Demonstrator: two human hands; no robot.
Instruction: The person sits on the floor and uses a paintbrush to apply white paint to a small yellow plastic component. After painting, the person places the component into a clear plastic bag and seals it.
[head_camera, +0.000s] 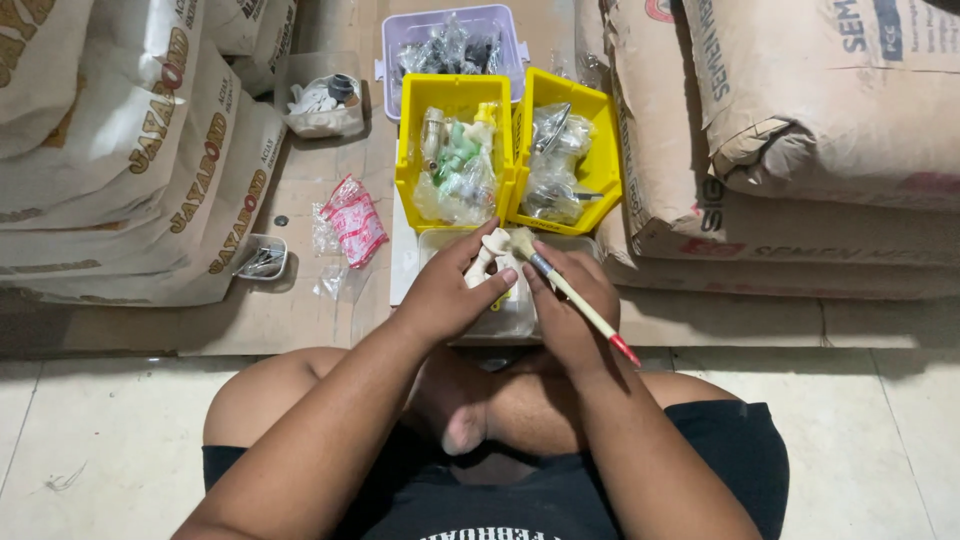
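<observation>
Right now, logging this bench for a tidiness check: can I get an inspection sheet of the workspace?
Surface: cardboard sheet over pale floor tiles.
Job's things: left hand holds a white plastic fitting; right hand holds a brush, bristles at the fitting.
Clutter: two yellow bins of bagged fittings, a clear tub behind, a white tray under the hands, a red-and-white packet, a small dish of metal bits, a box of parts.
Grippers: both hands closed on their things.
Cables: nothing seen.
Surroundings: stacked sacks left and right.
</observation>
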